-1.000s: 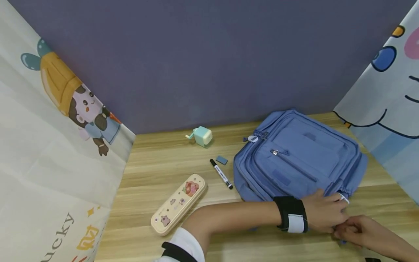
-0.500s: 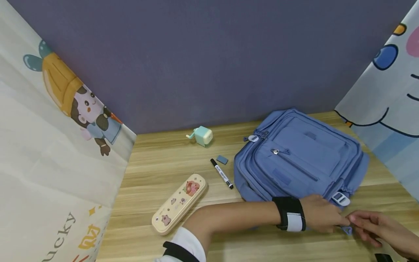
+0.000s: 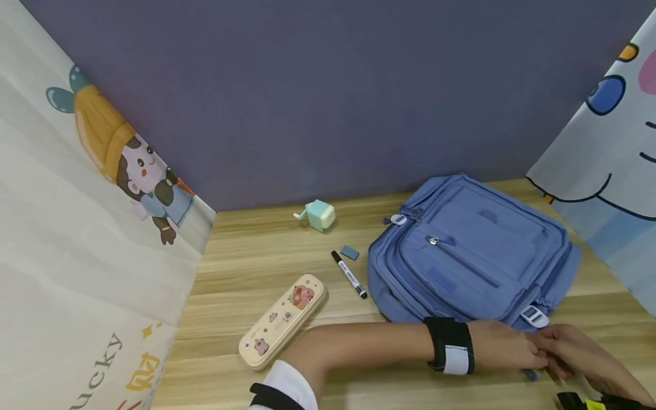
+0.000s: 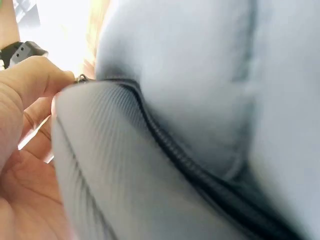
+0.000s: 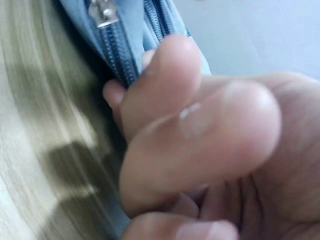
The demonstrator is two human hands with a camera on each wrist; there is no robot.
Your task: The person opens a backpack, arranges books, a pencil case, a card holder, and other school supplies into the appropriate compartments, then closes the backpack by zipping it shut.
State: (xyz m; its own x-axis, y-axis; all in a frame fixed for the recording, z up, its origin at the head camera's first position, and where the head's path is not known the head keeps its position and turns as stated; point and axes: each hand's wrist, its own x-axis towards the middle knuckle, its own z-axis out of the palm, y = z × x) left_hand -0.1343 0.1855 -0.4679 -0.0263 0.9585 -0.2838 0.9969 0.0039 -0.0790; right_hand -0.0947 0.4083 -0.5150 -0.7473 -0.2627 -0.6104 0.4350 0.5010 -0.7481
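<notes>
A blue backpack [image 3: 487,239] lies flat on the wooden table, its lower corner between my hands. My left hand [image 3: 504,344] reaches across from the left and pinches the bag's edge; in the left wrist view, a small metal zip part [image 4: 81,78] shows by the fingertips. My right hand [image 3: 584,353] meets it from the right, fingers curled on the same corner, though the exact spot it grips is hidden. Zip teeth and a silver zip slider [image 5: 103,12] appear beyond my right fingers [image 5: 170,70]. A small blue tab [image 3: 530,374] hangs below the hands.
Left of the bag lie a black-and-white marker [image 3: 349,275], a blue eraser [image 3: 350,252] and a cream pencil case [image 3: 283,322]. A mint pencil sharpener [image 3: 320,215] stands farther back. A dark wall [image 3: 333,102] rises behind, with printed curtains [image 3: 102,256] at both sides.
The right hand moves right, then back against the left hand. The blue tab, seen between the hands half a second ago, now hangs lower. A white buckle near the hands has come into fuller view.
</notes>
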